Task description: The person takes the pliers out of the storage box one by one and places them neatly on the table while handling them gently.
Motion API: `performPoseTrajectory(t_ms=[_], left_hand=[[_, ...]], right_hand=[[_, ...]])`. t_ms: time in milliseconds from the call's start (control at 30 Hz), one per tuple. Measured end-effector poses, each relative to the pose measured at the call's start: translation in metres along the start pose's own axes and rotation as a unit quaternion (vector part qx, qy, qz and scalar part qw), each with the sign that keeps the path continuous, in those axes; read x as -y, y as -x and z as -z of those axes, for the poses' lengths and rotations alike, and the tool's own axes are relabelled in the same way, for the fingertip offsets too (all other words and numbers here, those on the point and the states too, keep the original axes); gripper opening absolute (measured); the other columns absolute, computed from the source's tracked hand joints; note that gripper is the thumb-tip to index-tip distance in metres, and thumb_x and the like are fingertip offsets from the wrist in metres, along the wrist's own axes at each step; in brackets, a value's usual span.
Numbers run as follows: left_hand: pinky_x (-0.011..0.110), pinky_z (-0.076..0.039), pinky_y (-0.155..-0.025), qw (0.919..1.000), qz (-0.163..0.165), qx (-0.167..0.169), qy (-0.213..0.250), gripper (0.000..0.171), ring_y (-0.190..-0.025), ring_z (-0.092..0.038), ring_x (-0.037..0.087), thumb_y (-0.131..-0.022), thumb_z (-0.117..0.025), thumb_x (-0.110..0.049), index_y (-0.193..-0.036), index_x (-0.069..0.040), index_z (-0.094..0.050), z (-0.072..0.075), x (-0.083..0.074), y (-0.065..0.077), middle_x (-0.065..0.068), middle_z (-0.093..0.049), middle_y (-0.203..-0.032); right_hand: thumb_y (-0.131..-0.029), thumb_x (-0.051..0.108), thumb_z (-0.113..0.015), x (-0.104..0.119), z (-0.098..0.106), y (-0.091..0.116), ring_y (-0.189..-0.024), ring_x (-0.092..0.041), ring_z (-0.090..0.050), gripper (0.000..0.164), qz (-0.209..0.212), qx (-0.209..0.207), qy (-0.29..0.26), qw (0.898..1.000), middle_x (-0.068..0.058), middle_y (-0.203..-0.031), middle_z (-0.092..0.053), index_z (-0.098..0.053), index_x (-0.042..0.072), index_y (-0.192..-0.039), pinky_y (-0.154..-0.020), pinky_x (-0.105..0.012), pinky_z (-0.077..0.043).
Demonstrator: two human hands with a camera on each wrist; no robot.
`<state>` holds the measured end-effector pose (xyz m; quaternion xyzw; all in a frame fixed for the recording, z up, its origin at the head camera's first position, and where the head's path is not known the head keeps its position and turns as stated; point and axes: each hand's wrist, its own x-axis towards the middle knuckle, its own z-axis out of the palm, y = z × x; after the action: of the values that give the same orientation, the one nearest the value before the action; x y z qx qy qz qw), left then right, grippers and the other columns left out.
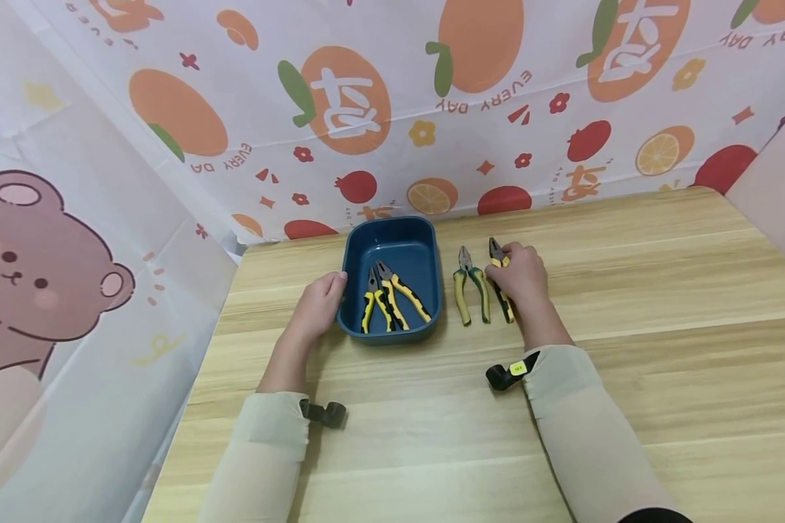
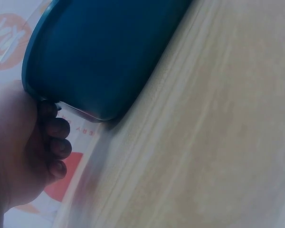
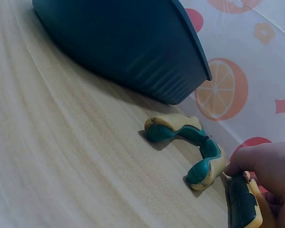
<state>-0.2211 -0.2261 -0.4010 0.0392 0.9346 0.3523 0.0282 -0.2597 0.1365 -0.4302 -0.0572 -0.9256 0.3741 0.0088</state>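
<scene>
The desk [image 1: 628, 290], of pale wood, carries everything here and is walled at the back and left by a printed curtain [image 1: 170, 181] of oranges and a bear.

On the desk stands my blue tray [image 1: 432, 276], set left of centre. My left hand [image 1: 319, 301] rests against its left wall; the left wrist view shows those fingers [image 2: 57, 142] curled under the rim, so I judge that I am steadying it.

Two pairs of yellow-and-black pliers [image 1: 392, 294] already lie inside the tray, side by side, jaws pointing away from me. This much of the sorting looks done.

Two pairs are still outside, just right of the tray. The green-and-yellow pliers [image 1: 469, 287] lie free on the desk, touched by nothing. Just beside them on the right, the black-and-yellow pliers [image 1: 497, 254] lie under my right hand [image 1: 520, 280], whose fingers [image 3: 261, 164] are curled round the handles. The tool does not appear to be lifted yet.

Judged so, the work stands about halfway: two in, one being taken up, one waiting.
</scene>
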Motion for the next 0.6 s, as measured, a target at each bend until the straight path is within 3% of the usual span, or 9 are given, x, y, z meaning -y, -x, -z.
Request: performPoseTrajectory(t_ms=[600], left_hand=[[0.037,-0.042,-0.076,1.0,0.006,0.003,0.003,0.057,-0.082,-0.053,0.028,-0.106,-0.026,-0.048,-0.091,-0.004,-0.057,0.0015,-0.0005,-0.0018,0.01,-0.049,-0.077]], right_hand=[[-0.09,0.033,-0.065,0.0018,0.0048,-0.0014,-0.111,-0.035,-0.051,0.053,-0.014,0.003,-0.035,0.999,-0.021,-0.129,-0.054,-0.055,0.003,-0.132,-0.097,-0.05,-0.043]])
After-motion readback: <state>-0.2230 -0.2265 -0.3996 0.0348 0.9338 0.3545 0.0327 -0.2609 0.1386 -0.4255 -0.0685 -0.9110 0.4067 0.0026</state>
